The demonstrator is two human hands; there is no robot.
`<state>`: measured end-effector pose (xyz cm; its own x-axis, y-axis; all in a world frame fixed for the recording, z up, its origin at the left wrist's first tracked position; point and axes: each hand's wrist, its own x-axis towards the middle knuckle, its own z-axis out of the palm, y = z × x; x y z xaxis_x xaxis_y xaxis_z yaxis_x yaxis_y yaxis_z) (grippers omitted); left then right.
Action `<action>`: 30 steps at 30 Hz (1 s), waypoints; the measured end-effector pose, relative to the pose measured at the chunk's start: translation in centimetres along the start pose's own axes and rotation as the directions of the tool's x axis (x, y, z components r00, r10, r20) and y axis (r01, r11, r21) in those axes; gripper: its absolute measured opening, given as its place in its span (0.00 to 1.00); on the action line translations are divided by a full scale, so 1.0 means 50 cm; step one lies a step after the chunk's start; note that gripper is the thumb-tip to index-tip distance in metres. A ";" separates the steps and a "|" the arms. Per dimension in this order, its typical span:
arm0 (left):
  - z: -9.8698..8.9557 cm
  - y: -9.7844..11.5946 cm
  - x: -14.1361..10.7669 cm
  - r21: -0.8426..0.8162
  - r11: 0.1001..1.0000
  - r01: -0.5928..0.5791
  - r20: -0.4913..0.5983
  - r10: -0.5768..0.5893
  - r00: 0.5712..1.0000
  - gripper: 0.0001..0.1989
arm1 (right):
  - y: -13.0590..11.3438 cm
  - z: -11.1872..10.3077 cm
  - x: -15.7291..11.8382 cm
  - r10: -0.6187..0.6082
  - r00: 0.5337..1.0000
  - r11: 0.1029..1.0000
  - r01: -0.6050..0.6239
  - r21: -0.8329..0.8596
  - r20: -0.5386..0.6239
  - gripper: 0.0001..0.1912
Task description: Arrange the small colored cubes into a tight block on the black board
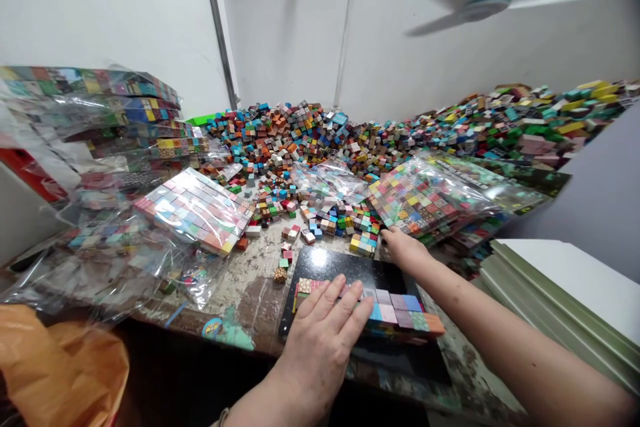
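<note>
My left hand (pixel 331 323) lies flat with its fingers stretched over a block of small printed cubes (pixel 387 310) set in rows. These cubes rest on a glossy black board (pixel 340 263) at the table's front edge. Further out, my right hand (pixel 404 250) reaches past the board's far right corner, beside loose cubes (pixel 364 240) and a plastic-wrapped slab of cubes (pixel 410 197). Its fingers are curled together with something dark at their tips, too small to name.
A large heap of coloured cubes (pixel 300 137) spreads along the wall. Wrapped slabs (pixel 165 127) are stacked at left, one pale slab (pixel 196 210) lying in front. White-topped sheets (pixel 575 287) stand at right, an orange bag (pixel 60 367) at lower left. A ceiling fan (pixel 485 5) hangs above.
</note>
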<state>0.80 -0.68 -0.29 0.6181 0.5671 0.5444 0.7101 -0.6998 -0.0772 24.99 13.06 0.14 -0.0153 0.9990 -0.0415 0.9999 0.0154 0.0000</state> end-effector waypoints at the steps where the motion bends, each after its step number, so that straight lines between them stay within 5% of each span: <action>1: -0.001 -0.001 0.001 0.005 1.000 -0.001 -0.001 0.001 1.000 0.22 | -0.004 -0.001 -0.001 0.029 0.999 0.999 -0.029 -0.033 0.015 0.11; 10: -0.009 -0.005 0.006 0.040 0.999 -0.017 -0.008 0.018 1.000 0.21 | -0.022 -0.007 0.030 0.142 0.983 0.982 -0.126 -0.138 0.117 0.12; 21: 0.011 -0.002 -0.003 0.004 1.000 0.018 -0.057 -0.018 0.998 0.22 | -0.031 -0.002 0.018 -0.117 0.993 0.992 0.116 0.056 0.012 0.18; 28: 0.008 -0.002 -0.004 -0.005 1.000 0.022 -0.038 -0.023 0.999 0.22 | -0.042 -0.003 0.011 -0.125 0.992 0.983 0.125 0.137 -0.004 0.09; 30: 0.008 -0.001 -0.004 -0.004 1.000 0.024 -0.035 -0.025 0.999 0.22 | -0.045 0.000 0.012 -0.114 0.993 0.982 0.113 0.149 -0.004 0.13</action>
<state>0.79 -0.57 -0.72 0.5883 0.5686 0.5750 0.7235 -0.6877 -0.0602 22.76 13.62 0.11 -0.1293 0.9909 -0.0369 0.9805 0.1223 -0.1537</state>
